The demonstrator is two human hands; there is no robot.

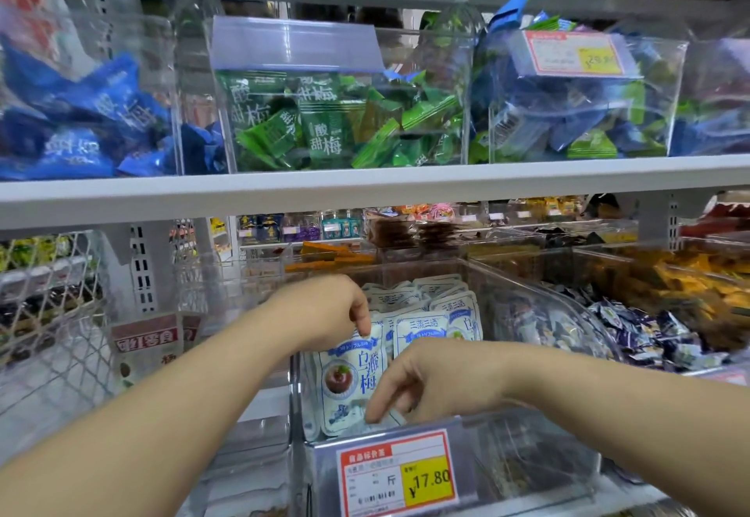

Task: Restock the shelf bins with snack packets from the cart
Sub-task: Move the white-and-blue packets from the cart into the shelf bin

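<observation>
head view: two hands, left hand and right hand, each pinching one white packet.

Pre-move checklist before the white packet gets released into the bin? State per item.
1. Left hand pinches the top of the white packet: ok.
2. Right hand on the packet's lower edge: ok, though whether it grips or only steadies, cannot tell.
3. Packet is inside the clear bin behind the 17.80 price tag: ok.
4. Matches the white packets already stacked behind: ok.
5. Space left at the bin's front right: ok.
6. Cart stock remaining: cannot tell, cart not in view.
</observation>
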